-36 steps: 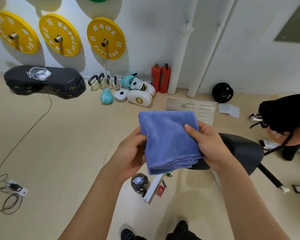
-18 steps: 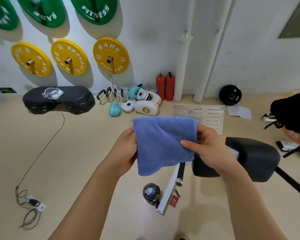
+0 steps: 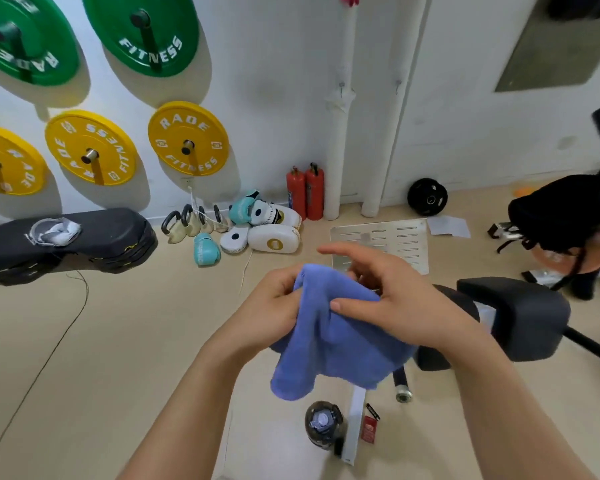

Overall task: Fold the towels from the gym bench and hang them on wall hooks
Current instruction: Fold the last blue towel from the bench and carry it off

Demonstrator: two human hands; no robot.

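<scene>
Blue towel: held in mid-air between both hands, bunched at its upper end and hanging in loose folds below, the lower edge uneven. It hangs above the floor, clear of the bench.

Left hand: fingers curled round the towel's upper left edge, cloth gathered against the palm. Firm grip.

Right hand: thumb pressed onto the cloth at the towel's upper right, pinching it against the lower fingers, whose tips are hidden behind the towel. The forefinger sticks out straight to the left above the bunched top, touching nothing.

Gym bench: black padded seat just beyond the right wrist, to the right of the fingers and partly hidden by that hand. Its dark leg runs off right.

Below the fingers, under the towel's hanging edge: a dark round bottle on the floor, a white bar beside it, a small red tag next to that.

Beyond the fingertips: a perforated metal plate flat on the floor; further off, two red fire extinguishers against the wall beside white pipes.

Left of the fingers, well apart: boxing gloves and pads, small kettlebells, a black stepper platform. On the wall above, yellow weight plates and green weight plates on pegs.
</scene>
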